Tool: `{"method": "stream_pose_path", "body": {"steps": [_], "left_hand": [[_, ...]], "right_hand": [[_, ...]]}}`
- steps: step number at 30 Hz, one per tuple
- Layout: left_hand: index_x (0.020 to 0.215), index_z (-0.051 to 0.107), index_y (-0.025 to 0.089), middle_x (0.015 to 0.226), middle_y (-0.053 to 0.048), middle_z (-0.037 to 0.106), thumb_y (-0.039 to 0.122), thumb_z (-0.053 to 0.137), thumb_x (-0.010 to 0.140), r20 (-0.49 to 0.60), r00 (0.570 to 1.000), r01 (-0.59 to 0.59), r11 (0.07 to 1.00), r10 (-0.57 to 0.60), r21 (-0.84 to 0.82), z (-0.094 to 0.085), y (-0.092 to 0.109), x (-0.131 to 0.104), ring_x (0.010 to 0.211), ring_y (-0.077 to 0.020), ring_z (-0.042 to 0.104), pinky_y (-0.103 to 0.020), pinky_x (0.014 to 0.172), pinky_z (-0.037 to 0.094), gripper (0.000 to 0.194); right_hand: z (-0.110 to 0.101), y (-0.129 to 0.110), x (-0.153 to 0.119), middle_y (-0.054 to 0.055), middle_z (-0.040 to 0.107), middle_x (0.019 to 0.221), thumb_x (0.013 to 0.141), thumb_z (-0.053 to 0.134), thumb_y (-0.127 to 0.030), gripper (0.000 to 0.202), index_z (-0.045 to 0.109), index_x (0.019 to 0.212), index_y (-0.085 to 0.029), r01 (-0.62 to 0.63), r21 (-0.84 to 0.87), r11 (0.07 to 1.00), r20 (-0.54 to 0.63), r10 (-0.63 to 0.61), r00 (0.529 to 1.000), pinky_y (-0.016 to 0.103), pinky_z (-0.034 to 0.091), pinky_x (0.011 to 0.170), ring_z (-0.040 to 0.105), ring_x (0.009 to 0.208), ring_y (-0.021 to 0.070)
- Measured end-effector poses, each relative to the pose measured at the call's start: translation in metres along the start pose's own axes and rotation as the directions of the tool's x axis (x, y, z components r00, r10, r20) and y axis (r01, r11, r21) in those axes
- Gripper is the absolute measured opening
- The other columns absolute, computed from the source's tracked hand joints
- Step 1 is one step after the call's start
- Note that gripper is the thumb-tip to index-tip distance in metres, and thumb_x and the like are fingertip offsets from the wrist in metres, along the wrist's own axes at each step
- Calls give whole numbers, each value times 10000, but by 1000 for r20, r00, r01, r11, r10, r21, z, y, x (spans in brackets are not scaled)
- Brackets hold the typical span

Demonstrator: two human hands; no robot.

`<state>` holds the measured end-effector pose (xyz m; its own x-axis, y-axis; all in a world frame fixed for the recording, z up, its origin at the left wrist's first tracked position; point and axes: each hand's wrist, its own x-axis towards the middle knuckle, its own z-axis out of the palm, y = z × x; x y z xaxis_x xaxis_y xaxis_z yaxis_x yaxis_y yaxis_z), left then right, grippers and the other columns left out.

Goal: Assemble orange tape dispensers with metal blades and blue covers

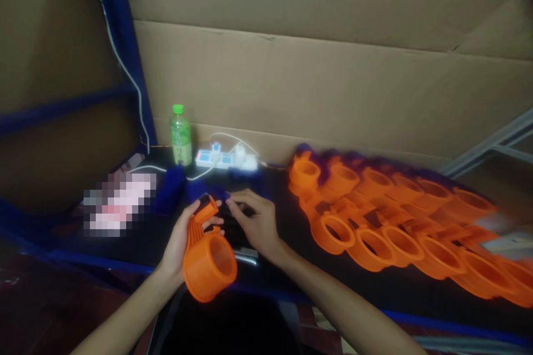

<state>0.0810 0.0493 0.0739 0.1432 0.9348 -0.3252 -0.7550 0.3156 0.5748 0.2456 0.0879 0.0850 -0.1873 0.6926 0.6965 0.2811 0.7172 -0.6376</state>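
Head view: the left hand's (177, 247) grip is wrapped around an orange part (202, 269), held over the near edge of the surface (287, 227), ring end nearest. Just right of it, the right hand (260, 224) has thumb and fingertips drawn together; whether they pinch anything, I cannot tell. More orange parts (402, 245) sit in rows at right; a bottle (181, 141) stands far left.

Creased brown cardboard (333, 89) walled off the space behind the black counter (286, 216); a blue post (124, 28) rose at its left rear corner, dark reddish floor (25, 305) below it.
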Motion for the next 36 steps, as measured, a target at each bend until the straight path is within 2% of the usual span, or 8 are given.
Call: {"method": "stream_pose_path", "body": {"steps": [5, 11, 17, 21, 26, 30, 33, 36], "left_hand": [[954, 682, 132, 734, -78, 741, 379, 681, 877, 41, 999, 16, 1000, -16, 19, -2, -3, 1, 650, -208, 728, -309, 661, 609, 258], [889, 634, 159, 667, -45, 709, 378, 691, 864, 43, 999, 31, 999, -32, 33, 0, -2, -3, 582, -181, 699, -327, 679, 618, 228], [924, 635, 172, 675, -32, 712, 348, 725, 843, 6, 998, -68, 995, 68, 79, 2, -2, -6, 548, -179, 686, -342, 622, 631, 213], [968, 646, 158, 710, -50, 726, 353, 730, 834, -12, 997, -77, 994, 78, 83, 3, -3, -6, 580, -188, 705, -326, 615, 629, 250], [955, 645, 174, 688, -33, 715, 365, 745, 810, -35, 997, -64, 993, 68, 101, 4, -4, -5, 551, -191, 701, -345, 604, 633, 260], [934, 628, 187, 684, -33, 706, 378, 751, 807, -48, 998, -38, 993, 44, 116, 3, -4, -5, 553, -197, 700, -353, 607, 630, 260], [933, 614, 198, 679, -18, 689, 370, 750, 812, -46, 998, -26, 992, 32, 122, 3, -3, -8, 532, -180, 681, -360, 624, 631, 251], [947, 608, 202, 698, -16, 686, 369, 745, 821, -28, 999, -17, 990, 21, 139, 4, -2, -11, 535, -178, 678, -373, 624, 632, 250]], "right_hand": [[-1, 8, 0, 63, 760, 1044, 922, 646, -150, 182, 742, 1058, -224, 277, -32, 960, 143, -270, 952, 348, 598, 852, 700, 960, 170], [-10, 13, -1, 73, 744, 1069, 940, 619, -158, 213, 728, 1110, -227, 393, -171, 903, 230, -352, 907, 332, 608, 810, 695, 966, 179], [-18, 7, -1, 99, 740, 1075, 946, 603, -135, 232, 703, 1147, -192, 475, -286, 832, 327, -381, 865, 335, 603, 804, 692, 985, 198], [-16, 3, 1, 113, 715, 1185, 921, 675, -241, 222, 688, 1138, -194, 385, -146, 911, 326, -324, 888, 390, 592, 917, 674, 1103, 217], [-9, 1, 2, 110, 730, 1172, 914, 686, -244, 68, 693, 930, -178, 68, 57, 996, 247, -80, 966, 333, 610, 834, 712, 1010, 183], [-10, 2, 4, 101, 722, 1195, 882, 725, -287, 133, 683, 920, -167, -188, 223, 956, 314, 112, 943, 299, 606, 803, 725, 1010, 179], [-13, 5, 7, 98, 719, 1176, 858, 754, -295, 178, 686, 957, -164, -238, 280, 930, 357, 130, 925, 305, 599, 827, 714, 1022, 176], [-18, 5, 10, 83, 720, 1138, 841, 776, -284, 222, 698, 1016, -172, -195, 265, 944, 377, 85, 922, 323, 591, 866, 705, 984, 162]]}}
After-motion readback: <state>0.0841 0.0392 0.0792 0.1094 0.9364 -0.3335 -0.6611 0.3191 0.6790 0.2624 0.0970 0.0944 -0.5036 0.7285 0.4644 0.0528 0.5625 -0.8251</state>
